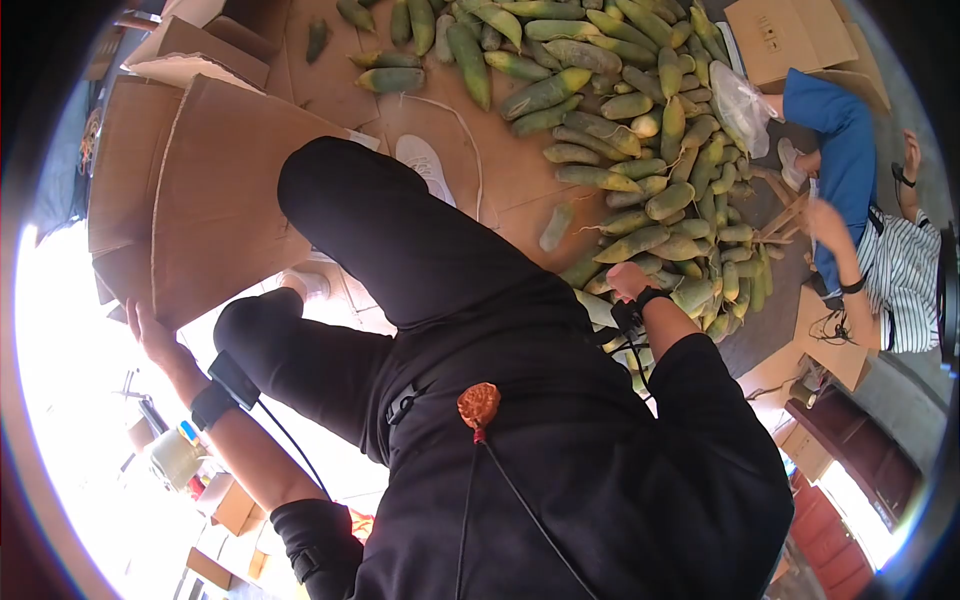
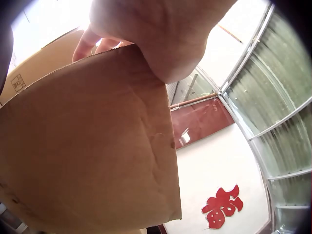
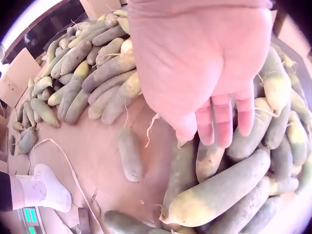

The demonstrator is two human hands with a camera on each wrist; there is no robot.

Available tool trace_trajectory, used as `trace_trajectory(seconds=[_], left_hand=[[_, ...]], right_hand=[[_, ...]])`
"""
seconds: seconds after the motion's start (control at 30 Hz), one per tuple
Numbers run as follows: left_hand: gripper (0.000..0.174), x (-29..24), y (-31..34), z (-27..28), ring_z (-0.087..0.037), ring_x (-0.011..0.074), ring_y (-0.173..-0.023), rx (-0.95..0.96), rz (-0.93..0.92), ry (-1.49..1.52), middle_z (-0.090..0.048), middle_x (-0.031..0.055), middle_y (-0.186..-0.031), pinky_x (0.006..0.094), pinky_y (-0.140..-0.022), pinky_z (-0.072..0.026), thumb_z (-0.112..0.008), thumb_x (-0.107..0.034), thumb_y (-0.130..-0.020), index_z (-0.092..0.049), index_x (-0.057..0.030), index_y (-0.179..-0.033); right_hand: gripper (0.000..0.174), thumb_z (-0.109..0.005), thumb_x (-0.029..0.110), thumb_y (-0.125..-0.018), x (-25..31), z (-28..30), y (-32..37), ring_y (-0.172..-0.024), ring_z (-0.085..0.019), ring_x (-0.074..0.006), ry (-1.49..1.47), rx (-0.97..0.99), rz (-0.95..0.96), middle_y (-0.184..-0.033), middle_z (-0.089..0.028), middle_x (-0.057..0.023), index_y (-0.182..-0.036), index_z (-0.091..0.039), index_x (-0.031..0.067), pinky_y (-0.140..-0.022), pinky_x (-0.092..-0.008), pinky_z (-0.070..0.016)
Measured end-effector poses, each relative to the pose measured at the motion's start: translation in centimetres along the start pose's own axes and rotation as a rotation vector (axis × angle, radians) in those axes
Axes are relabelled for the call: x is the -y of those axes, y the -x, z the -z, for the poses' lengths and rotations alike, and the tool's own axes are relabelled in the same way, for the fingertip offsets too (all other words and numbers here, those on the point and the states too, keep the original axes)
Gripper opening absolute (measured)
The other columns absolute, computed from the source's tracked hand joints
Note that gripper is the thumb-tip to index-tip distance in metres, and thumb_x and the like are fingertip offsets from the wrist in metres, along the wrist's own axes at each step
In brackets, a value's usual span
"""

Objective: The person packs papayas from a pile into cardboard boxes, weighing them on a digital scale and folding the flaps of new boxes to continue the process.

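Note:
My left hand (image 1: 158,345) is at the lower corner of a large cardboard box flap (image 1: 225,200). In the left wrist view, the left hand (image 2: 156,34) straddles the top edge of the brown flap (image 2: 92,141), fingers partly hidden behind it. My right hand (image 1: 628,282) is over the near side of a heap of green radishes (image 1: 635,245). In the right wrist view, the right hand (image 3: 204,63) has its fingers extended downward above a long green radish (image 3: 219,187) and holds nothing visible. Whether its fingertips touch the radishes below, I cannot tell.
A single radish (image 1: 556,227) lies apart on the brown floor covering (image 1: 520,185), with a pale cord (image 3: 73,170) nearby. Across the heap sits another person in blue trousers (image 1: 845,130), beside a clear plastic bag (image 1: 740,108). A lit digital display (image 3: 30,217) is near a white shoe (image 3: 50,189).

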State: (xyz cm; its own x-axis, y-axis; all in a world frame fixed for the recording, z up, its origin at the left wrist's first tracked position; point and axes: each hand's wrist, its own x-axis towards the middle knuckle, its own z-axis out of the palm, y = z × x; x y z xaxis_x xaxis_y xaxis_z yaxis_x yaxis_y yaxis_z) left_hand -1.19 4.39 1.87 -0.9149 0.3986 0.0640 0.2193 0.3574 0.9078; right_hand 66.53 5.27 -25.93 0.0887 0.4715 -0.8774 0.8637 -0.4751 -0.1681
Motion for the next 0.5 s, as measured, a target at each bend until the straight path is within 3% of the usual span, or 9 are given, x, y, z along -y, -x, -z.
trace_trajectory(seconds=[0.07, 0.13, 0.27, 0.33, 0.4, 0.5], left_hand=[[0.047, 0.2, -0.2, 0.0, -0.046, 0.0287, -0.12, -0.026, 0.003, -0.014, -0.043, 0.0135, -0.134, 0.0413, -0.099, -0.0367, -0.047, -0.029, -0.091, -0.042, -0.0111, -0.134], [0.047, 0.4, -0.5, 0.2, -0.046, 0.0285, -0.119, -0.034, 0.008, -0.024, -0.045, 0.0129, -0.133, 0.0415, -0.098, -0.0367, -0.047, -0.03, -0.09, -0.043, -0.0117, -0.133], [0.046, 0.1, -0.2, 0.1, -0.052, 0.0277, -0.114, -0.051, 0.006, -0.07, -0.048, 0.0135, -0.129, 0.0395, -0.094, -0.0408, -0.047, -0.028, -0.091, -0.043, -0.0111, -0.133], [0.046, 0.3, -0.2, 0.1, -0.053, 0.027, -0.112, -0.054, -0.002, -0.039, -0.049, 0.0141, -0.128, 0.0374, -0.092, -0.0429, -0.048, -0.027, -0.091, -0.043, -0.01, -0.133], [0.045, 1.5, -1.2, 1.0, -0.058, 0.0247, -0.103, -0.026, -0.036, -0.011, -0.051, 0.0147, -0.123, 0.0319, -0.084, -0.0479, -0.049, -0.023, -0.092, -0.042, -0.0052, -0.133], [0.049, 1.9, -1.3, 1.2, -0.054, 0.0213, -0.107, 0.001, -0.053, 0.002, -0.052, 0.0125, -0.121, 0.0315, -0.089, -0.0443, -0.05, -0.025, -0.092, -0.04, -0.0014, -0.133]], right_hand=[[0.021, -0.051, 0.011, -0.078, -2.4, -1.5, -4.7, -0.073, -0.065, -0.0338, 0.177, 0.03, 0.048, -0.084, -0.065, -0.0244, -0.082, -0.066, -0.0038, -0.067, -0.0424, -0.0514], [0.02, -0.058, 0.016, -0.076, -3.7, -2.6, -7.7, -0.074, -0.064, -0.0334, 0.576, -0.08, 0.318, -0.085, -0.066, -0.0178, -0.087, -0.065, 0.001, -0.063, -0.0445, -0.0503], [0.022, -0.056, 0.016, -0.077, 0.3, -1.2, -4.5, -0.087, -0.06, -0.0398, 0.459, -0.115, 0.224, -0.096, -0.064, -0.0206, -0.092, -0.064, 0.0019, -0.076, -0.0483, -0.0481], [0.022, -0.052, 0.015, -0.08, 2.6, -0.8, -2.8, -0.094, -0.059, -0.0377, 0.511, -0.189, 0.143, -0.099, -0.063, -0.0184, -0.095, -0.062, 0.0045, -0.081, -0.0466, -0.0482], [0.025, -0.05, 0.016, -0.081, 2.2, -1.1, -4.1, -0.101, -0.056, -0.0357, 0.65, -0.187, 0.263, -0.105, -0.061, -0.0159, -0.102, -0.059, 0.0071, -0.085, -0.0458, -0.0473], [0.028, -0.05, 0.017, -0.082, 3.2, -0.1, -4.0, -0.114, -0.048, -0.0284, 0.824, -0.115, 0.223, -0.115, -0.055, -0.0098, -0.109, -0.056, 0.0094, -0.088, -0.0456, -0.0448]])
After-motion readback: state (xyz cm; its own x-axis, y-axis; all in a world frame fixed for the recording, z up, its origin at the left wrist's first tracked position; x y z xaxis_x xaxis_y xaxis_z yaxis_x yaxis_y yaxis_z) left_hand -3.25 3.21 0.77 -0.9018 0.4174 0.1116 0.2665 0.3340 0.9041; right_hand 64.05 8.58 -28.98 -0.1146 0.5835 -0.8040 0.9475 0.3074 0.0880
